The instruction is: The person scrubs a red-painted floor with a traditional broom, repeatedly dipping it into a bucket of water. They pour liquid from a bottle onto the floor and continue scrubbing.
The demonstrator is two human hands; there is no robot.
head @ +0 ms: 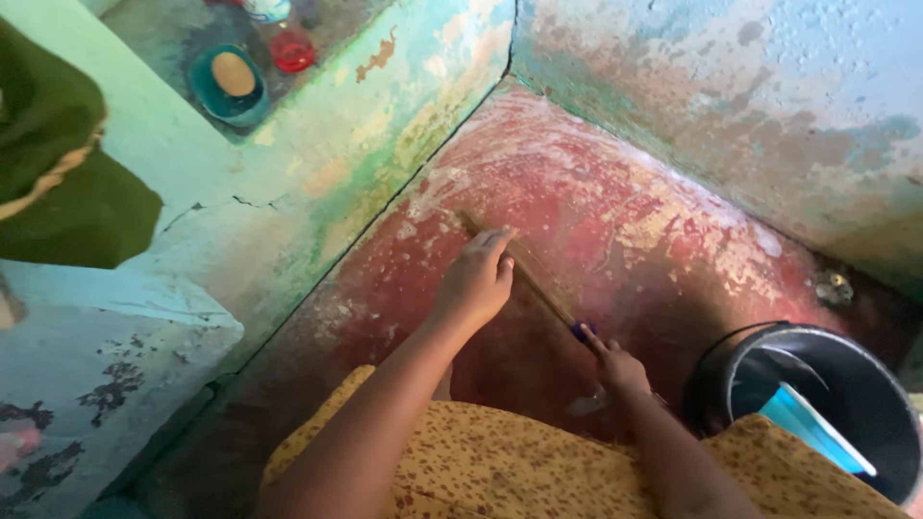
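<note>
Both grips are closed on the broom [538,288]: left hand [476,284] low, right hand [615,365] at the handle; light, stiff, possibly wet

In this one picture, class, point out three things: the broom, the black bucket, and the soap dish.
broom [538,288], head view, on the thin stick between the two hands.
black bucket [742,358], head view, on its left rim.
soap dish [204,96], head view, on the teal rim left of the soap.
</note>
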